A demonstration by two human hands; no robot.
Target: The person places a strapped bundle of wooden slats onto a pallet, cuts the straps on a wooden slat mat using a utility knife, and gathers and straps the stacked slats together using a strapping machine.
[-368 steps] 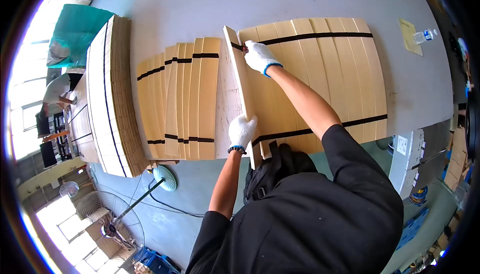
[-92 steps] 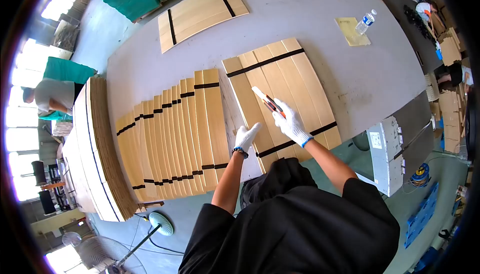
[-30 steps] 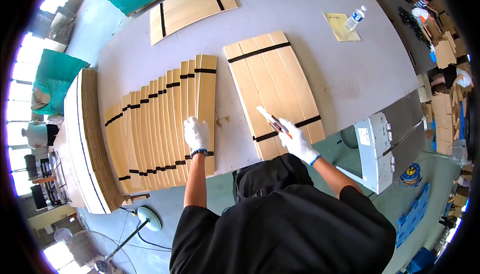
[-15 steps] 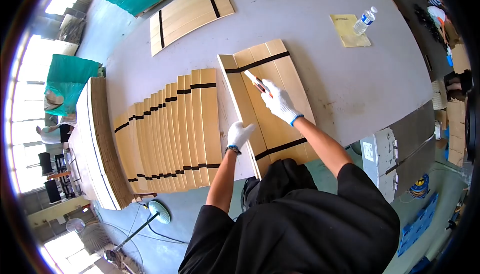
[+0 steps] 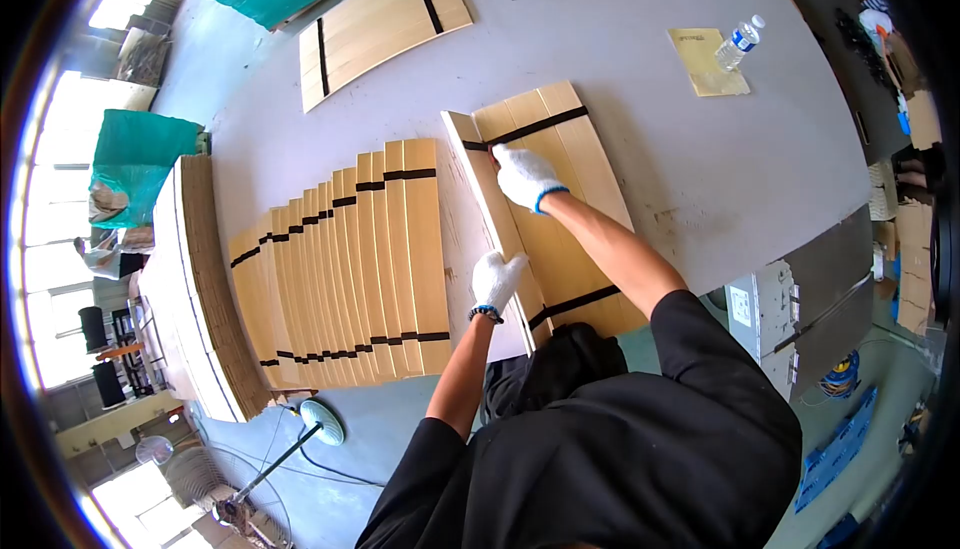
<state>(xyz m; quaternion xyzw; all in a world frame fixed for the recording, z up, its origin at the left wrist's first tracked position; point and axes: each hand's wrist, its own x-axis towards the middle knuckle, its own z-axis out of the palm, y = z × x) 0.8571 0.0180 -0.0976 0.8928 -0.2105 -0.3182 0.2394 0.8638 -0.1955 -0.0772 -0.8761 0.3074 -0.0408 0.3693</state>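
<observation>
In front of me lies a pale wooden panel (image 5: 575, 189) of several boards joined by two black strips. Its leftmost board (image 5: 500, 214) is tilted up along the seam. My left hand (image 5: 497, 282), in a white glove, is closed on the outer edge of that board, thumb on the near face. My gloved right hand (image 5: 525, 177) is closed around a utility knife at the upper black strip (image 5: 538, 127), by the seam. The hand hides nearly all of the knife, so whether its blade touches the strip cannot be seen.
Overlapping strapped panels (image 5: 340, 259) lie in a fanned row on the left of the table (image 5: 690, 169). Another panel (image 5: 385, 24) lies at the back. A water bottle (image 5: 738, 44) rests on a yellowish pad (image 5: 700, 64). A stack of boards (image 5: 215, 299) stands far left.
My right hand has moved left and slightly up with the utility knife, to the seam at the upper strip. The leftmost board has tilted up more, with my left hand now gripping its edge.
</observation>
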